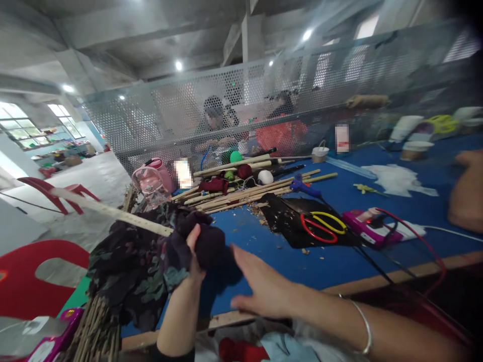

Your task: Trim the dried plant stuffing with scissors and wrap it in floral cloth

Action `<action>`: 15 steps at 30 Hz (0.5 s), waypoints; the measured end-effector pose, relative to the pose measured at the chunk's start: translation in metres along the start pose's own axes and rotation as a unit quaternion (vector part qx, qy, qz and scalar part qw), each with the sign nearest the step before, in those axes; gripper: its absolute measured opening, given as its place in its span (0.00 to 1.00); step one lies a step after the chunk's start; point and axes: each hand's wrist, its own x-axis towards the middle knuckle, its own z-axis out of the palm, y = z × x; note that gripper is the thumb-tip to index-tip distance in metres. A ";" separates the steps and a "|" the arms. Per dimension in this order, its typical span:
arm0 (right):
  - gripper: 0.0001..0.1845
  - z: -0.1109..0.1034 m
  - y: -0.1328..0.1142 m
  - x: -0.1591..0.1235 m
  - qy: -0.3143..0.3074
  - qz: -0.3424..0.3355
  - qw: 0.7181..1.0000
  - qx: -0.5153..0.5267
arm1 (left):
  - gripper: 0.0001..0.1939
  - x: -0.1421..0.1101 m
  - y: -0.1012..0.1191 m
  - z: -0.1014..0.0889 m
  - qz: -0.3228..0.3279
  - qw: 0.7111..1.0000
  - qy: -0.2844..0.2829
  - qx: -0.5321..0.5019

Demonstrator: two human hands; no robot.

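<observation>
My left hand (196,256) is closed round a dark ball of cloth (209,244) fixed at the end of a pale wooden stick (113,212) that runs up and to the left. My right hand (260,286) is open, fingers stretched out, just right of the ball and not touching it; a silver bangle (364,322) sits on its wrist. Dark floral fabric (132,271) hangs below the stick over the table's near left corner.
The blue table (332,261) carries a pile of wooden sticks (245,193), red and yellow scissors (320,226) on black sheet, a blue glue gun (304,187), a pink device (368,226) with cables. Two people sit behind a perforated screen (234,115). Red chairs (37,274) stand left.
</observation>
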 end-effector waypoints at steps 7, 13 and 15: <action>0.39 -0.020 0.068 0.030 -0.101 -0.044 0.982 -0.153 | 0.05 0.003 0.014 -0.007 -0.055 0.990 0.055 -0.113; 0.36 -0.051 0.099 0.054 0.134 0.105 0.966 -0.194 | 0.07 0.002 0.003 -0.013 -0.093 0.992 -0.011 -0.085; 0.37 -0.047 0.082 0.054 0.102 0.049 0.990 -0.085 | 0.11 0.005 -0.003 -0.010 -0.094 0.995 0.008 0.031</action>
